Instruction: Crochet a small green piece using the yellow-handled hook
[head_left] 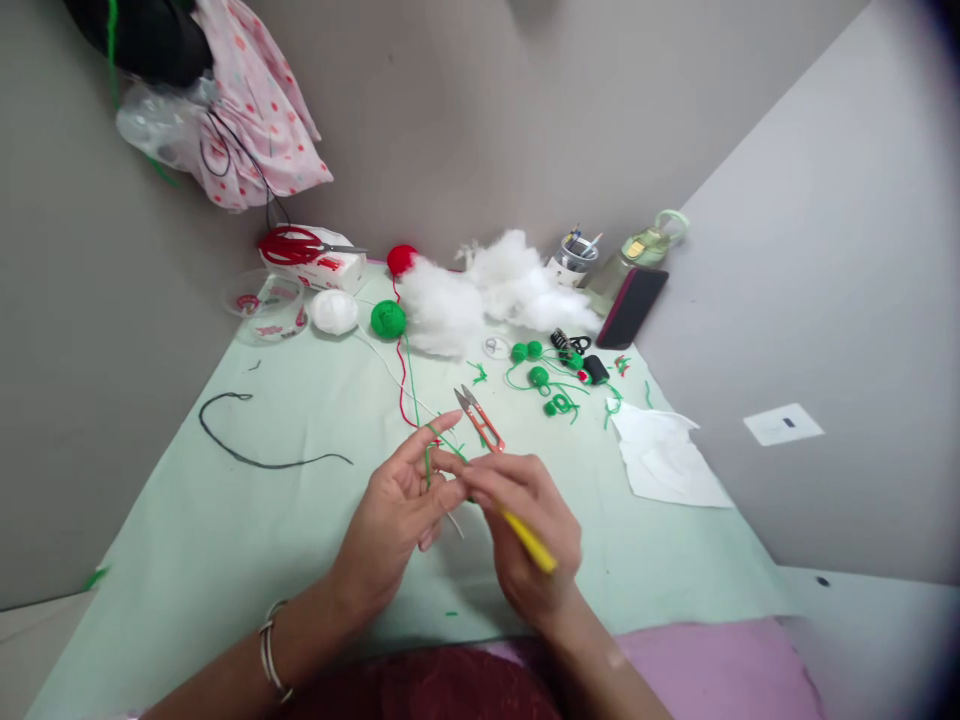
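Note:
My left hand (397, 500) has green yarn (428, 460) looped over its raised index finger, with the thumb and other fingers pinched together near the right fingertips. Closed around a crochet hook with a yellow handle (531, 540), my right hand (529, 520) meets the left; the hook's tip is hidden between the fingers. A small dark green bit of work shows at the fingertips, mostly covered. Just beyond the hands lie thread snips (484, 420) with orange handles. The green strand runs back to a green yarn ball (388, 319).
White stuffing (517, 280), a white yarn ball (334, 312) and a red yarn ball (401, 260) sit at the back. Small green crocheted pieces (538, 377), a leaning phone (632, 308) and white paper (664, 455) are to the right. A black cord (247, 460) lies left.

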